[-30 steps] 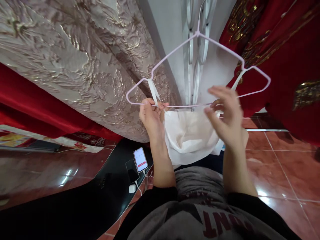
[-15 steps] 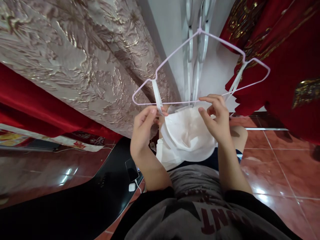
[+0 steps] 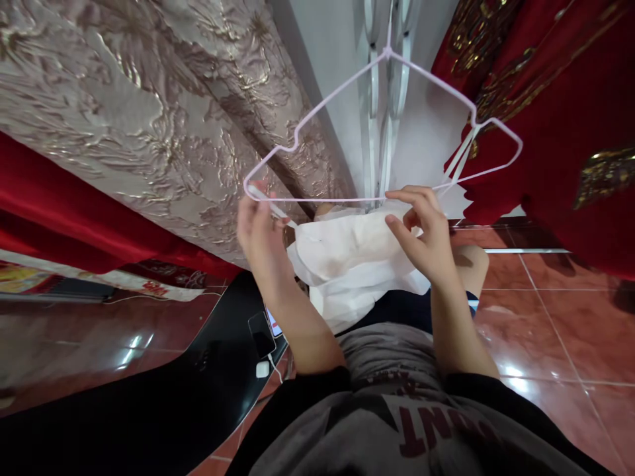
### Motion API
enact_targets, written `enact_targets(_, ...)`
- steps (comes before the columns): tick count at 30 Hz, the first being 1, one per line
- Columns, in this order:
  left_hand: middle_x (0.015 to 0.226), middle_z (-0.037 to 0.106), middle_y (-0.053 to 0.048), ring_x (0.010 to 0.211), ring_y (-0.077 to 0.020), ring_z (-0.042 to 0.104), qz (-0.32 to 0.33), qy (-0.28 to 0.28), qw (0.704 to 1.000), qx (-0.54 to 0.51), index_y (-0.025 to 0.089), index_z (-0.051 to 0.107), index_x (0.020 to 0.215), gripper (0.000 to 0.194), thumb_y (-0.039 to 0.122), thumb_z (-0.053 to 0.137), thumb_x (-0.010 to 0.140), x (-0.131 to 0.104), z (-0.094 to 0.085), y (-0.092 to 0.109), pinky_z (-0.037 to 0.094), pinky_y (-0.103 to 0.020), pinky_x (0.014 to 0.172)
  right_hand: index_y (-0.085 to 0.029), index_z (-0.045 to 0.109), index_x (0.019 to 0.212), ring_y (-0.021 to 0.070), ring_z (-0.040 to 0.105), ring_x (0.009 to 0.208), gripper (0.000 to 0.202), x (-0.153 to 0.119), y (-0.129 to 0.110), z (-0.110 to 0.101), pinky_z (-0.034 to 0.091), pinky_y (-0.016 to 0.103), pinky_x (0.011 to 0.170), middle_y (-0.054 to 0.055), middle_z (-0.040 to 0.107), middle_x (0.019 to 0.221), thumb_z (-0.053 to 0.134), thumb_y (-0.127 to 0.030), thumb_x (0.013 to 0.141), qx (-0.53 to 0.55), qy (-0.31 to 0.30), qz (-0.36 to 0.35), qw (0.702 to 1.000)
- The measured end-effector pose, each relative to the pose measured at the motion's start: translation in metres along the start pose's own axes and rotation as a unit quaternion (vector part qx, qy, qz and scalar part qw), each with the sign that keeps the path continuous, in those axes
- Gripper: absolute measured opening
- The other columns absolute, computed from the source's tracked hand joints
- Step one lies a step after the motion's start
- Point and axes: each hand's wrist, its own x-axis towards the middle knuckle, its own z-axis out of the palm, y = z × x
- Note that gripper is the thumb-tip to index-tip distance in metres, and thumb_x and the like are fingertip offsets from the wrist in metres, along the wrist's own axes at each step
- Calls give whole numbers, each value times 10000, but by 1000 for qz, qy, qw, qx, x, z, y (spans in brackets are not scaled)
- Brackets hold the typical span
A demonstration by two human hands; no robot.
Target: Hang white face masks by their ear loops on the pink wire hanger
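A pale pink hanger hangs upright in front of me. Below its bottom bar is a white garment with thin straps. The right strap is looped over the hanger's right notch. At the hanger's left corner, my left hand, a little blurred, pinches the left strap, and the left notch bears no strap. My right hand is at the middle of the bottom bar, its index fingertip touching the bar and its thumb spread away from it. Part of the garment's right side is behind that hand.
A black bench on the left holds a phone, a small white case and a cable. Patterned pinkish fabric hangs at left, red embroidered fabric at right. Red tiles form the floor.
The left strap has come off the hanger's left notch and moved outward to the left corner with my left hand. The garment has shifted left. My right hand has barely moved.
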Motion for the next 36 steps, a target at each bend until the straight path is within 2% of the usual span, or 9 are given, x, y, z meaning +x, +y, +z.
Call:
enact_targets(3, 1273, 851, -114, 1186, -275, 814, -60, -79, 995, -21, 261, 839, 1126, 288, 519, 806, 1003, -16, 24, -9, 582, -281, 665, -324, 750, 1355, 82, 523, 679, 327, -3, -5, 8, 583, 318, 669, 51, 685, 1299, 710, -332, 1031, 19, -8, -7, 1000)
enact_targets(6, 1038, 841, -94, 1021, -239, 829, -66, -105, 991, -40, 237, 770, 1021, 325, 562, 781, 1025, -30, 49, -13, 564, -256, 616, -327, 767, 1336, 114, 593, 760, 318, -8, -6, 12, 593, 331, 699, 60, 698, 1321, 717, -344, 1023, 28, 24, -20, 999)
enact_targets(11, 843, 766, -45, 892, -203, 821, -54, -97, 993, -43, 231, 696, 907, 352, 548, 763, 1044, -30, 60, -17, 513, -222, 551, -334, 766, 1294, 111, 560, 709, 303, -12, 26, -6, 504, 314, 627, 66, 691, 1274, 709, -295, 998, 73, 316, -10, 946)
enact_targets(13, 813, 751, -38, 866, -199, 819, -51, -97, 993, -48, 228, 683, 880, 361, 540, 782, 1033, -28, 59, -17, 499, -217, 532, -343, 729, 1361, 106, 558, 684, 399, -10, 40, -17, 512, 311, 628, 62, 707, 1238, 737, -288, 967, 95, 302, 35, 948)
enact_targets(16, 796, 736, -25, 848, -186, 813, -39, -91, 993, -66, 229, 672, 872, 367, 537, 801, 1022, -27, 60, -17, 501, -208, 535, -329, 722, 1354, 117, 573, 661, 405, -7, 45, -28, 541, 306, 630, 26, 738, 1039, 764, -319, 952, 109, 202, 74, 971)
enact_targets(23, 786, 732, -17, 794, -163, 785, -31, -78, 996, -40, 231, 669, 865, 388, 557, 828, 1003, -23, 58, -15, 523, -207, 551, -262, 847, 1020, 113, 676, 734, 135, 1, 7, -33, 554, 253, 623, 10, 789, 922, 726, -248, 962, 97, 129, 64, 985)
enact_targets(28, 783, 730, -15, 783, -158, 779, -31, -73, 997, -25, 233, 685, 889, 371, 557, 817, 1013, -18, 54, -17, 543, -209, 567, -297, 902, 1121, 44, 443, 451, 235, 22, -13, -32, 384, 226, 424, -5, 838, 869, 729, -259, 967, 103, 94, 53, 989)
enact_targets(31, 768, 728, -14, 748, -153, 766, -28, -79, 996, -28, 230, 692, 888, 371, 556, 823, 1008, -17, 53, -19, 544, -209, 560, -307, 901, 1180, 49, 458, 477, 277, 44, -10, -36, 367, 239, 428, 20, 877, 982, 780, -235, 941, 87, 159, -32, 983)
enact_targets(36, 794, 745, -13, 746, -153, 772, -8, -103, 993, -58, 232, 706, 894, 385, 577, 859, 970, -19, 54, -25, 566, -211, 571, -361, 770, 1474, 132, 696, 796, 611, 63, 30, -64, 507, 306, 596, 72, 729, 1556, 814, -183, 891, -9, 226, -127, 966)
